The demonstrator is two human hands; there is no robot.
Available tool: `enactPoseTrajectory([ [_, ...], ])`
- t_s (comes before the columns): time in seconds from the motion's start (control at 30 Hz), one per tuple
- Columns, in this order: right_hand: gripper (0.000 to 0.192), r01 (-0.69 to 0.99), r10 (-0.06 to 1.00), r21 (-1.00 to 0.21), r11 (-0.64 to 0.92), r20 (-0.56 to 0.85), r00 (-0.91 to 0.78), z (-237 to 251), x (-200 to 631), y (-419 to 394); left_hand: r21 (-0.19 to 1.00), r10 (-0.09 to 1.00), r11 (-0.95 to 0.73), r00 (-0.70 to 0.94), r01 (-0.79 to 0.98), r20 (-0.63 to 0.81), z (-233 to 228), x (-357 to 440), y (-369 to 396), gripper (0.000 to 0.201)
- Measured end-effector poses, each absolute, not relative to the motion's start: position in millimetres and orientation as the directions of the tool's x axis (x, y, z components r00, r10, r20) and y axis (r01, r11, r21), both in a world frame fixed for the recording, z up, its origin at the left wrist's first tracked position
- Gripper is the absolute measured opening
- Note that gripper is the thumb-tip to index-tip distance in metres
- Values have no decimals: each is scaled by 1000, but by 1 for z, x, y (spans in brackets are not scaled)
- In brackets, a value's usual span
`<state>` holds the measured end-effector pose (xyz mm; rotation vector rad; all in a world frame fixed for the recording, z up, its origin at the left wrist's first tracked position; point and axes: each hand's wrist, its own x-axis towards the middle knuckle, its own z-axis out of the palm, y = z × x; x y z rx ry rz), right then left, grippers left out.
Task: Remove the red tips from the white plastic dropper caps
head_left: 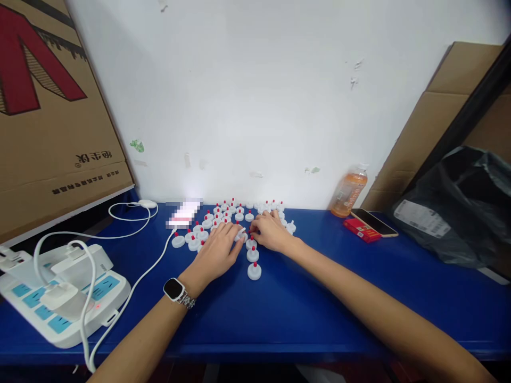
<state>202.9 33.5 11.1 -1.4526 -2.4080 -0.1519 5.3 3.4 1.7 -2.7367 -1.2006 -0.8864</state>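
Head view: our left hand (217, 250) and right hand (271, 231), fingers curled, meet on one white cap (241, 236) in the cluster (231, 215) near the tabletop's (303, 308) rear edge. We judge that a sideways wrist sweep could scatter neighbouring caps; whether either hand actually grips the cap, we cannot tell.

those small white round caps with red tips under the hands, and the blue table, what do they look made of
Small white round caps with red tips: likely moulded plastic, going by the smooth, uniform, slightly translucent white. Blue table: smooth, faintly glossy surface, perhaps painted or laminated board; the core is not visible.
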Motion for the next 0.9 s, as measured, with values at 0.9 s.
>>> enactPoseTrajectory([
  [0.9,21,-43,886,-886,461,457,83,0,172,9,185,696,-647,475,739,539,-1,15,-5,35],
])
